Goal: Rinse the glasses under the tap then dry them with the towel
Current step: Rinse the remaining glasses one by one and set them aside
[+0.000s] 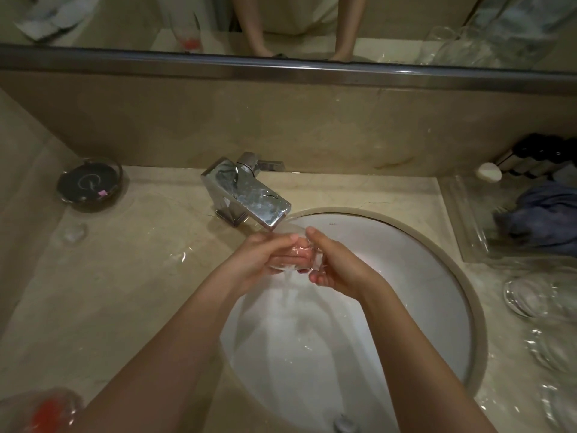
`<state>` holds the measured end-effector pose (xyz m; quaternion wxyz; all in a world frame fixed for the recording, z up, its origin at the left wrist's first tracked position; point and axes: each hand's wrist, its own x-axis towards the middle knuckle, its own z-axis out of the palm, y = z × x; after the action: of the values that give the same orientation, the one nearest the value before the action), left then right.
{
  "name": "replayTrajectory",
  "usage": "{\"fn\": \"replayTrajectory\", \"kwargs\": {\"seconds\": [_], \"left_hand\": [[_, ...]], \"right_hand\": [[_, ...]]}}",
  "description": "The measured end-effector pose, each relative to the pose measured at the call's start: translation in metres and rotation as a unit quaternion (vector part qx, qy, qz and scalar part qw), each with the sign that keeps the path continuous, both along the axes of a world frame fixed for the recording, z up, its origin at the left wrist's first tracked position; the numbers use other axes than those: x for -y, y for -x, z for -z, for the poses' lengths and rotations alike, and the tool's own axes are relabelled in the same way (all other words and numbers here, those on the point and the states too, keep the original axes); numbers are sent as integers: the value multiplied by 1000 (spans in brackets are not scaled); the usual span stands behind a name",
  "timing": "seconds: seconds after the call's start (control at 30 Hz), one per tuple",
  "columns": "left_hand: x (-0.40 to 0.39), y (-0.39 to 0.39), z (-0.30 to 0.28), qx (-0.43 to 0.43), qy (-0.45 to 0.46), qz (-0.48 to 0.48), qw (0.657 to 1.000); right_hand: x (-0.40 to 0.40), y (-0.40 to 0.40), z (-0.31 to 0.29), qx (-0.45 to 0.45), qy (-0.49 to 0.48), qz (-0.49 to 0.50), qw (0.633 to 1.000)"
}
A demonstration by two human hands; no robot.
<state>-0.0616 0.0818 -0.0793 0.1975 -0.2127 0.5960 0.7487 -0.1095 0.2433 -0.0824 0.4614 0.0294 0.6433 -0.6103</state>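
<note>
Fingers [274,245] of both hands curled around a clear, wet glass [295,259] beneath the blocky chrome tap [249,195].

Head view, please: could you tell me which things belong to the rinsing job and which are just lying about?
Job: glass held by left hand and right hand; tap; sink; blue towel; waiting glasses.
Lying about: dark dish; soap.

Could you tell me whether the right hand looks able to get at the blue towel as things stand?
Probably not yet: the right hand and left hand both grip the glass; otherwise nothing blocks the towel.
</note>
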Motion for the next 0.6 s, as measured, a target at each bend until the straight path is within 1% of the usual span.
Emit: {"fn": "replayTrajectory", "kwargs": {"seconds": [0.07,0.13,0.17,0.2,0.27,0.33,0.37,0.43,0.53,0.57,0.6], "left_hand": [[3,0,0,23,4,7,1000],[5,0,0,29,-6,1,1000],[4,0,-1,24,-12,-4,1000],[3,-1,-1,17,-17,-7,1000],[1,-1,-1,9,-23,-6,1000],[-1,-1,-1,6,-19,1,1000],[-1,-1,0,8,-19,-2,1000],[-1,0,1,16,-26,-19,999],[-1,0,0,19,-34,-35,999],[-2,0,0,17,-39,-39,998],[-2,1,0,16,-43,-43,998]], "right_hand": [[-6,1,2,-47,39,2,998],[-10,1,5,-100,39,-3,994],[-11,2,5,-103,41,-2,994],[-10,2,3,-87,41,1,995],[-7,2,-1,-9,33,13,999],[-7,5,-3,31,-4,10,999],[-8,6,-2,29,-8,9,1000],[-12,6,3,7,15,20,1000],[-18,4,9,-61,25,23,998],[-18,5,10,-66,29,27,997],[-17,5,8,-49,34,32,998]]}}
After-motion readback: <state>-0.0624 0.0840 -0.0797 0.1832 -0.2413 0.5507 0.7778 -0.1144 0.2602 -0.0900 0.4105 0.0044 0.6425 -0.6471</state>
